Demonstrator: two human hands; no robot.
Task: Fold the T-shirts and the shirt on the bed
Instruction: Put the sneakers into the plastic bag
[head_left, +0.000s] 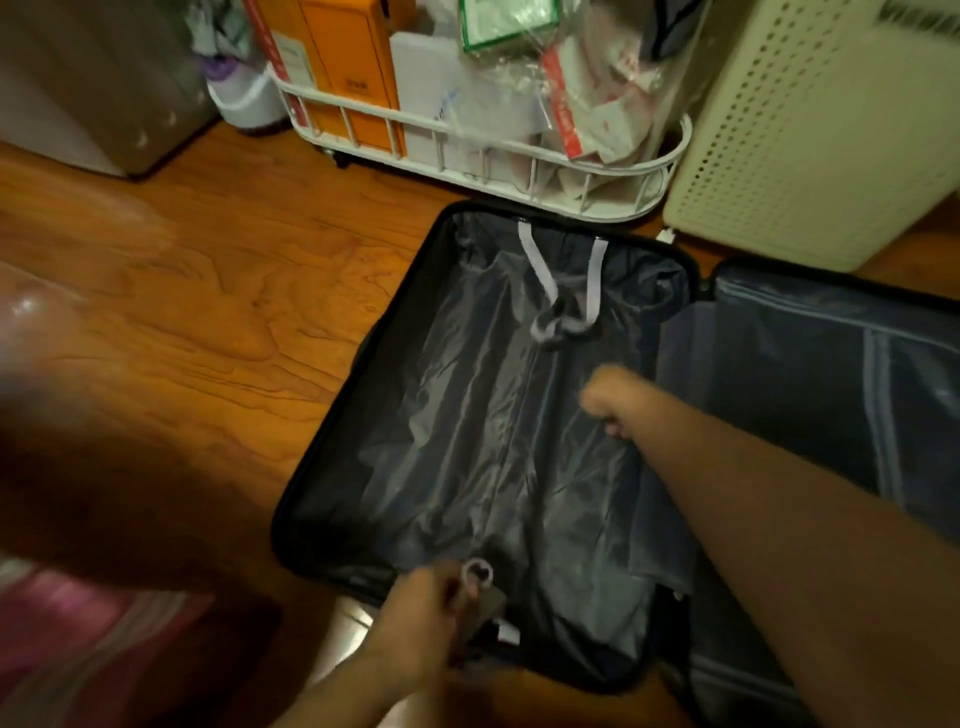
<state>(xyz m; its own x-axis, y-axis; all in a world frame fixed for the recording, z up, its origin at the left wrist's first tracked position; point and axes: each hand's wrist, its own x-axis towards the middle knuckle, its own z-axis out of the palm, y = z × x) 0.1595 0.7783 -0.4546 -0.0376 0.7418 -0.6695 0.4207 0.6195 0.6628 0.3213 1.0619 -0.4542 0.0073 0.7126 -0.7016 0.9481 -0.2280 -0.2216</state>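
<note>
Nearest, the left hand (421, 605) pinches a small pale ring (478, 571) with curled fingers at the near edge of an open suitcase (332, 415) lying on the wooden floor (208, 312). Further in, the right hand (610, 397) has its fingers curled down onto the shiny grey lining (467, 415); whether it grips the fabric cannot be told. White straps (540, 270) lie bunched beyond. Behind stand a white wire cart (519, 171) holding orange boxes (337, 67) and a perforated cream basket (805, 130); their labels are unreadable. No T-shirts, shirt or bed are identifiable.
</note>
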